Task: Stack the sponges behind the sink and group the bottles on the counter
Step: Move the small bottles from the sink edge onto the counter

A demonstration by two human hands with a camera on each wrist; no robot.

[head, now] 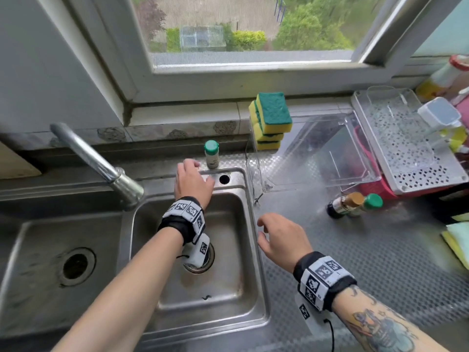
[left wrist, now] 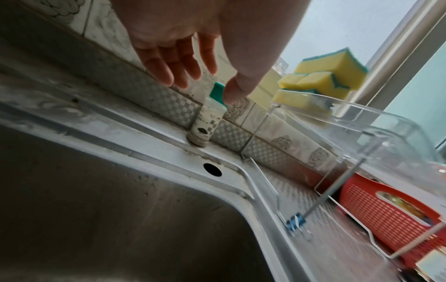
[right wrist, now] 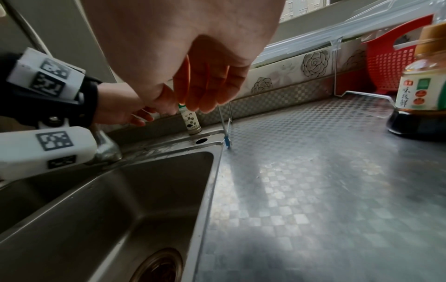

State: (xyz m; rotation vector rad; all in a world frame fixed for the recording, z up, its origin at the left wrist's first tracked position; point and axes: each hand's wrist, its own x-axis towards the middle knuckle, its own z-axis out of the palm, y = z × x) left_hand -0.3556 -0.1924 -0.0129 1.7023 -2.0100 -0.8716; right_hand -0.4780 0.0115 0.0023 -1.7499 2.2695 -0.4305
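Observation:
Several yellow-and-green sponges [head: 270, 120] [left wrist: 325, 80] stand stacked on the ledge behind the sink, at the clear rack's left end. A small white bottle with a green cap [head: 212, 154] [left wrist: 205, 122] [right wrist: 190, 122] stands upright on the sink's back rim. My left hand [head: 193, 179] [left wrist: 190, 76] hovers just left of it, fingers spread and holding nothing. My right hand [head: 279, 235] [right wrist: 205, 91] hangs empty over the sink's right edge, fingers loosely curled. A brown-capped sauce bottle [head: 342, 204] [right wrist: 422, 91] and a green-capped bottle [head: 369, 203] stand together on the counter to the right.
A steel tap [head: 96, 163] reaches over the double sink [head: 251, 224]. A clear plastic rack [head: 317, 153] sits on wire legs on the counter, with a red basket [left wrist: 386, 215] under it. A white perforated tray [head: 411, 138] with containers lies far right. Yellow cloths [head: 456, 240] lie at the right edge.

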